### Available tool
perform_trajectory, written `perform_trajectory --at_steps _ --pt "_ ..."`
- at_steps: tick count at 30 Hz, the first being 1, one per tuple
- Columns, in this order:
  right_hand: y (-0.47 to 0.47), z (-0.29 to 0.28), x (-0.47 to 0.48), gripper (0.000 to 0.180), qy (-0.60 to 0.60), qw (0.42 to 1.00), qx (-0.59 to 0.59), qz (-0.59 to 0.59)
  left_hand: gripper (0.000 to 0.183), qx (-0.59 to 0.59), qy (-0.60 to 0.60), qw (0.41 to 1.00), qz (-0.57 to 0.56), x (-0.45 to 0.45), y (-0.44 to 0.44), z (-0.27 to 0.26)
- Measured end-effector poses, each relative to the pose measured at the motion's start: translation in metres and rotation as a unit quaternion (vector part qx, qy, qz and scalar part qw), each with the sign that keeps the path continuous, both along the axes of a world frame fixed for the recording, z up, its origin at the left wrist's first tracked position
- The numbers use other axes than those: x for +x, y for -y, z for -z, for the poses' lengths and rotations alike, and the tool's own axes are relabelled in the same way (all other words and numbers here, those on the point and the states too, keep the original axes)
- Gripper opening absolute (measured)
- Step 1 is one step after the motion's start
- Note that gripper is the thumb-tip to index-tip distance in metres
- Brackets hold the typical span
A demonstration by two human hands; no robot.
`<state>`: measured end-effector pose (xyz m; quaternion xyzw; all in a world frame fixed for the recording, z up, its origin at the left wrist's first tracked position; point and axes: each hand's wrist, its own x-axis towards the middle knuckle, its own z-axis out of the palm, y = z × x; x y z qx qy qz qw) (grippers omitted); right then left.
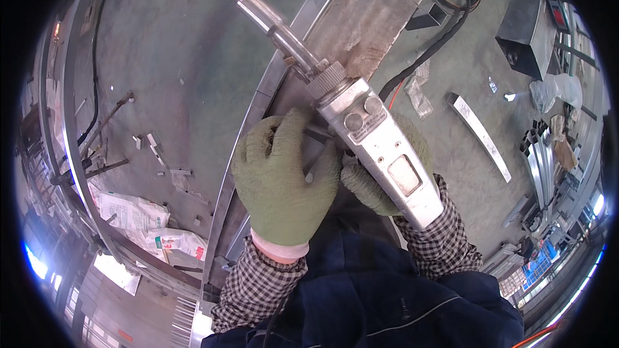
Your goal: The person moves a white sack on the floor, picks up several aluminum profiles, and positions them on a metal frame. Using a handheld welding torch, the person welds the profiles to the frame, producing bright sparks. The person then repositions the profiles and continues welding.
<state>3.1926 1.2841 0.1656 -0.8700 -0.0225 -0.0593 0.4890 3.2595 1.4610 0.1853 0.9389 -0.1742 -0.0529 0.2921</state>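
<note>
A handheld laser welding gun point(382, 140) slants across the middle, its narrow nozzle pointing to the upper left. A small reddish glow shows at the nozzle tip. My right hand point(375, 191), in a green work glove, grips the gun from underneath; the gun's body hides most of that hand. To the left of the gun is my left hand point(285, 183), in a matching glove, its back towards me. Its thumb and forefinger close around a small grey metal piece point(315, 144), mostly hidden by the glove. Below both hands lies a long steel work surface point(360, 19).
A curved metal strip point(258, 92) runs along the surface's left edge. A black cable point(435, 48) trails behind the gun. On the floor lie a metal bar point(481, 137), stacked profiles point(539, 162), a large box section point(522, 29) and white sacks point(133, 212). A curved rail point(67, 106) stands left.
</note>
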Motion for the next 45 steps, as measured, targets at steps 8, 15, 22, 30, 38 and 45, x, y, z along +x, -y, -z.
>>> perform_trajectory --at_steps 8,15,22,30,38,45 --pt "0.001 -0.002 0.002 0.058 -0.008 1.0 -0.009 -0.015 0.05 -0.018 -0.018 1.0 0.0 0.001 -0.002 -0.001" --pt "-0.007 -0.002 -0.003 0.055 -0.193 0.954 0.225 0.037 0.052 -0.042 -0.068 0.997 0.009 0.003 -0.007 -0.007" --pt "-0.004 0.006 -0.004 0.058 -0.046 0.998 0.026 -0.015 0.054 -0.006 -0.04 0.999 0.004 0.001 -0.006 -0.002" --pt "-0.003 0.008 -0.004 0.059 -0.018 0.999 0.047 -0.021 0.054 -0.021 -0.042 0.999 0.008 0.001 -0.006 0.0" --pt "0.0 0.008 -0.012 0.065 -0.06 0.996 0.064 -0.024 0.054 -0.02 -0.045 0.999 -0.001 -0.002 -0.006 0.0" --pt "0.001 0.002 -0.007 0.061 -0.056 0.997 0.056 -0.015 0.052 -0.031 -0.029 0.999 -0.005 -0.003 -0.005 0.0"
